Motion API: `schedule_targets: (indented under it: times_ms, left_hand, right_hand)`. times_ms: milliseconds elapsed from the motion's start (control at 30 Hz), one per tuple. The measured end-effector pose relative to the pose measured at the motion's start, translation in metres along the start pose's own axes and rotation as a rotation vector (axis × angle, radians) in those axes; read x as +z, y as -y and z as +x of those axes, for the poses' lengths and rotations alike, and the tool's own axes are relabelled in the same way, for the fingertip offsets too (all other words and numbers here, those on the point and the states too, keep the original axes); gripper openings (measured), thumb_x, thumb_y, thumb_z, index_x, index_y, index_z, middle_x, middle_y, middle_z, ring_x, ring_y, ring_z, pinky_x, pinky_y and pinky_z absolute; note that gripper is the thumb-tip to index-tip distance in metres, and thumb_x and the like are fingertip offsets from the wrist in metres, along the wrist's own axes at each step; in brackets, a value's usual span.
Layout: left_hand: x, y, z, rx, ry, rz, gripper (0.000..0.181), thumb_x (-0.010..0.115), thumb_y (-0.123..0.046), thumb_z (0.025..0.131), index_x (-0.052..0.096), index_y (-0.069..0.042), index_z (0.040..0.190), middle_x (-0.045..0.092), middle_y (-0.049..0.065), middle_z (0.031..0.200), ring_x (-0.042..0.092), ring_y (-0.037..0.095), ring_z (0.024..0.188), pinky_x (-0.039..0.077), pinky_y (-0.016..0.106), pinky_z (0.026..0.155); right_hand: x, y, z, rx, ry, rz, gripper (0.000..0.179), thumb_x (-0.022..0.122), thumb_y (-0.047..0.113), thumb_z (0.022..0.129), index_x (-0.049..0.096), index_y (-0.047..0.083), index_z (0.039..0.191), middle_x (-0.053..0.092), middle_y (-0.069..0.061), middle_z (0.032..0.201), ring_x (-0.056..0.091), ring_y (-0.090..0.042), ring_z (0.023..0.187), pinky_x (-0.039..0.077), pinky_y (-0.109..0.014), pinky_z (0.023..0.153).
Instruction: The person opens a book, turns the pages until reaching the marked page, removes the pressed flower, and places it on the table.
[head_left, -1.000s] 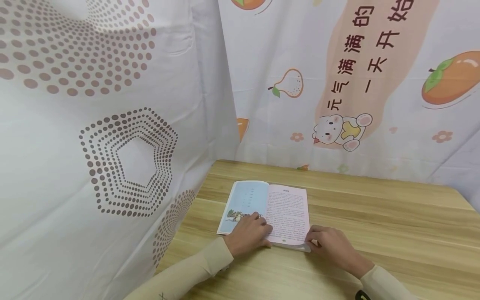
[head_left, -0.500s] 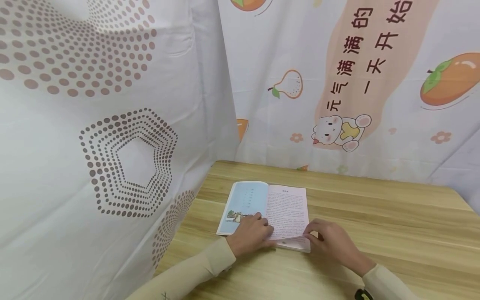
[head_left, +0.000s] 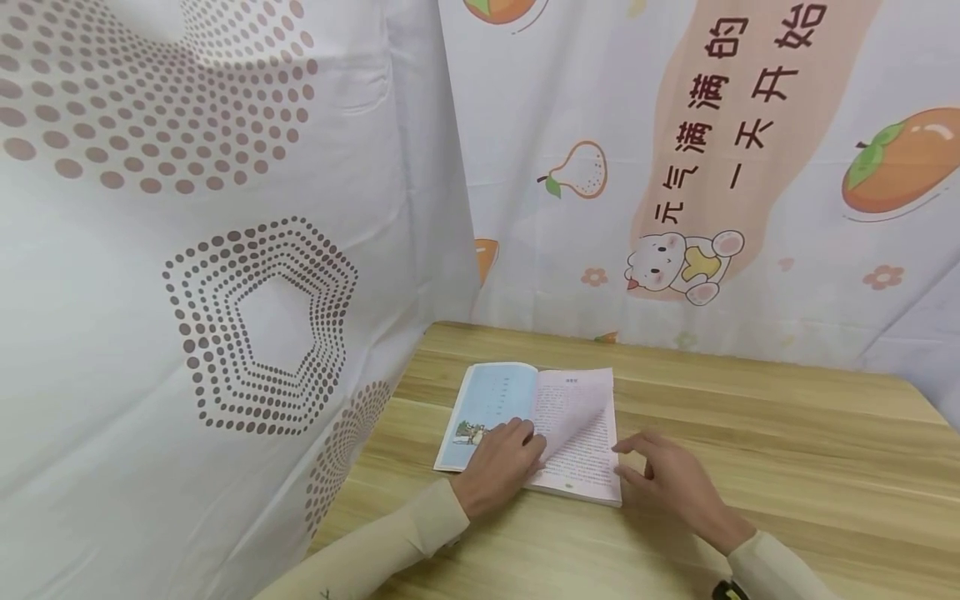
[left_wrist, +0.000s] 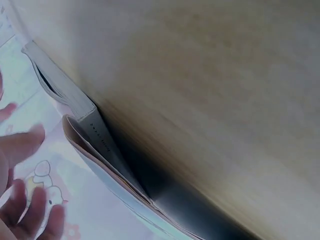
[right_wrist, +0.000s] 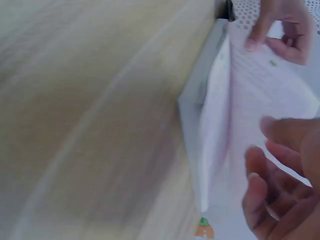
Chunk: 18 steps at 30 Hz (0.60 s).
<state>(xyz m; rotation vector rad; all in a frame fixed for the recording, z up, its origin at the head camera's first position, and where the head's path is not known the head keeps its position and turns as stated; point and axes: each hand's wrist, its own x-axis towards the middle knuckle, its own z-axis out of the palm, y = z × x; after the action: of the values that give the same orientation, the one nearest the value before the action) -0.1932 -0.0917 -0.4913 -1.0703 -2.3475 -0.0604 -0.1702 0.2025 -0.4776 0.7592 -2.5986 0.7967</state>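
An open book (head_left: 491, 396) lies on the table, with a blue illustrated page on its left and pink text pages on its right. One pink page (head_left: 572, 421) is curled up diagonally toward the gutter, baring the text page below. My left hand (head_left: 497, 468) is over the book's lower middle. In the left wrist view its thumb and fingers are loosely bent and apart, near the book's lower edge. Beside the right edge is my right hand (head_left: 675, 482), thumb and fingers parted with nothing between them, as the right wrist view also shows.
The wooden table (head_left: 750, 433) extends to the right of the book. A dotted white curtain (head_left: 277, 325) hangs along the left side, and a fruit-printed curtain (head_left: 585, 242) with writing and a cartoon bear hangs at the back.
My right hand lifted the page's lower right corner and has let it go. The page has curled up and leftward toward my left hand, which has stayed nearly in place.
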Motion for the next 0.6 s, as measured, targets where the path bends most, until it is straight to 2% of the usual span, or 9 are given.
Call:
schedule_targets:
  times_ms: [67,133,267,467,600]
  left_hand:
    - [0.0,0.0,0.0,0.019,-0.045,0.013,0.011,0.074,-0.017,0.096,0.066,-0.011,0.092,0.055,0.0,0.086,0.045,0.014,0.074,0.037,0.025,0.062]
    - [0.0,-0.001,-0.001,0.032,-0.064,0.032,0.008,0.07,-0.011,0.097,0.068,-0.011,0.09,0.055,0.001,0.087,0.044,0.016,0.076,0.037,0.027,0.063]
    - [0.001,-0.001,-0.003,0.041,-0.082,0.076,0.007,0.07,-0.007,0.094,0.072,-0.009,0.088,0.052,0.002,0.087,0.041,0.018,0.078,0.036,0.028,0.066]
    - [0.001,0.001,-0.007,0.06,-0.108,0.186,0.011,0.066,-0.008,0.093,0.075,-0.009,0.087,0.049,0.003,0.086,0.039,0.021,0.077,0.035,0.03,0.068]
    - [0.001,0.002,-0.007,0.062,-0.079,0.238,0.013,0.068,-0.008,0.092,0.073,-0.013,0.081,0.053,0.003,0.087,0.042,0.021,0.079,0.037,0.032,0.071]
  right_hand:
    - [0.003,-0.003,-0.004,0.001,0.072,0.001,0.023,0.086,0.013,0.082,0.075,0.012,0.103,0.07,0.001,0.104,0.043,0.006,0.06,0.041,-0.021,0.052]
    - [0.006,-0.006,-0.007,-0.007,0.133,0.002,0.022,0.086,0.015,0.083,0.075,0.014,0.102,0.069,0.003,0.106,0.046,0.006,0.063,0.043,-0.022,0.055]
    - [0.012,-0.009,-0.011,-0.063,0.188,-0.022,0.02,0.086,0.016,0.082,0.075,0.017,0.098,0.069,0.002,0.106,0.048,0.005,0.067,0.045,-0.022,0.057]
    - [0.014,-0.009,-0.014,-0.096,0.203,-0.091,0.013,0.086,0.017,0.082,0.078,0.018,0.091,0.069,0.003,0.103,0.055,0.001,0.074,0.05,-0.026,0.062]
    - [0.015,-0.008,-0.013,-0.16,0.177,-0.136,0.01,0.085,0.014,0.082,0.08,0.016,0.089,0.069,0.004,0.099,0.06,0.0,0.076,0.053,-0.027,0.063]
